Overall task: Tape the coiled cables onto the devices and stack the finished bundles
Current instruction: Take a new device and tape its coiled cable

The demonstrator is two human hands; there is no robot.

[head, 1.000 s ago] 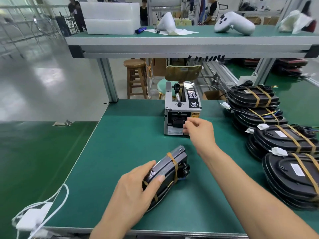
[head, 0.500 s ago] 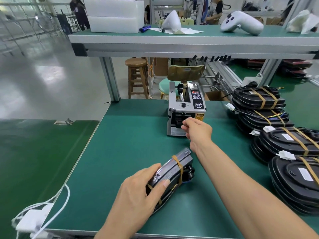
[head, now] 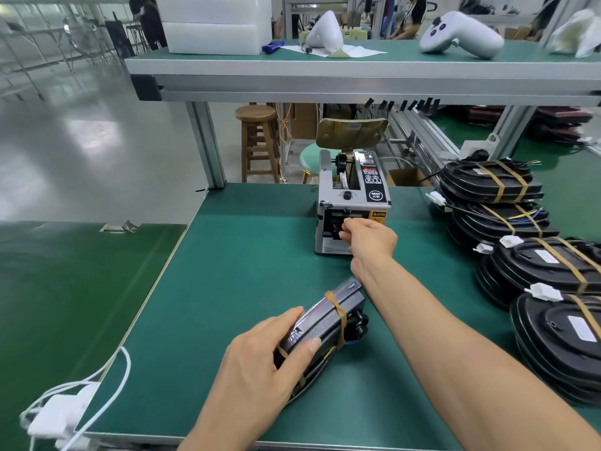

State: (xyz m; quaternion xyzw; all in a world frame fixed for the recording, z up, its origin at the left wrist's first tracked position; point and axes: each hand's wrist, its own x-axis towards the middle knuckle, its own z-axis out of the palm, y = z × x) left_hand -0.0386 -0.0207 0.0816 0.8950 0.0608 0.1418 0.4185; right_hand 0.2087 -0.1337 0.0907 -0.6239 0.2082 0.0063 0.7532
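Device [head: 325,333], already banded with tape, is gripped on edge on the table [head: 247,255] by the left hand [head: 260,372]; the right hand [head: 367,239] is pinched at the dispenser [head: 353,203] outlet. Tape could be torn crooked, or the device tipped, if the grip slackens.

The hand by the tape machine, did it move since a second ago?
Yes. The right hand reached further into the front slot of the tape machine, and its fingers have curled to pinch there; whether it holds tape cannot be seen. The left hand kept gripping the device on the table. The finished stacks stayed put.
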